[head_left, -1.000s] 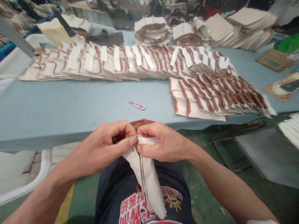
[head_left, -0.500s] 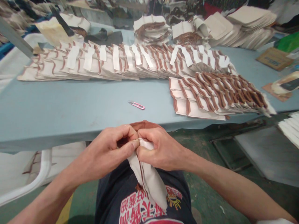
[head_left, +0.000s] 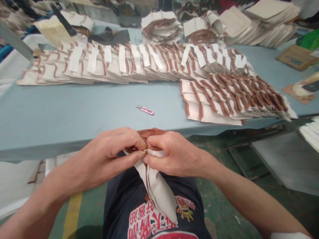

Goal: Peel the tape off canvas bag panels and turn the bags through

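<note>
Both my hands meet just below the table's front edge, over my lap. My left hand (head_left: 109,154) and my right hand (head_left: 171,154) pinch the top of a cream fabric piece (head_left: 158,191) with a brown trim seam. The piece hangs down between my hands over my dark printed shirt (head_left: 139,215). A brown edge of the piece shows above my fingers. A pink thread snipper (head_left: 145,110) lies on the table just beyond my hands.
The light blue table (head_left: 74,113) carries a long fanned row of cream-and-brown pieces (head_left: 124,64) with white strips, and a second fanned stack (head_left: 231,99) at the right. More stacks (head_left: 261,26) stand at the back. A white chair (head_left: 15,186) is at my left.
My hands have stayed pinched on the fabric piece, shifting slightly up and closer together. The view has tilted a little.
</note>
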### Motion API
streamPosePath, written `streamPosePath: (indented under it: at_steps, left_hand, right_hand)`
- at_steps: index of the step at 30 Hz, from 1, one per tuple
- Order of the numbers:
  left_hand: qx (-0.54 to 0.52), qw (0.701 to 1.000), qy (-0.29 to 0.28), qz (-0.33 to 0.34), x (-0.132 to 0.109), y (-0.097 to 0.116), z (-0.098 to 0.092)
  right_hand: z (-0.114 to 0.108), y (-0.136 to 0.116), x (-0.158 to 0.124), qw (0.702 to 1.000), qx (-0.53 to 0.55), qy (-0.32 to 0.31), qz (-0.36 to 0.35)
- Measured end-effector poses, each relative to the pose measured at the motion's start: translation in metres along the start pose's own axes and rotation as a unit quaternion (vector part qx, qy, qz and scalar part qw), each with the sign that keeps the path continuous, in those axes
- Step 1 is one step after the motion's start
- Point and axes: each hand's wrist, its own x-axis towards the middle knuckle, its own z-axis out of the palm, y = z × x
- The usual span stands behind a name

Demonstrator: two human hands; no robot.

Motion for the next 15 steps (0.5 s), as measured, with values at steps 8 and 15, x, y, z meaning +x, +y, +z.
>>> streamPosePath:
  at_steps: [8, 15]
  left_hand:
    - [0.162, 0.983, 0.037, 0.082, -0.004, 0.004, 0.001]
    - [0.252, 0.954, 0.131, 0.097, -0.01, -0.002, 0.028]
  right_hand:
    - [-0.002, -0.007, 0.005, 0.999, -0.054, -0.004, -0.005]
    - [0.0, -0.002, 0.003, 1.0, 0.003, 0.019, 0.011]
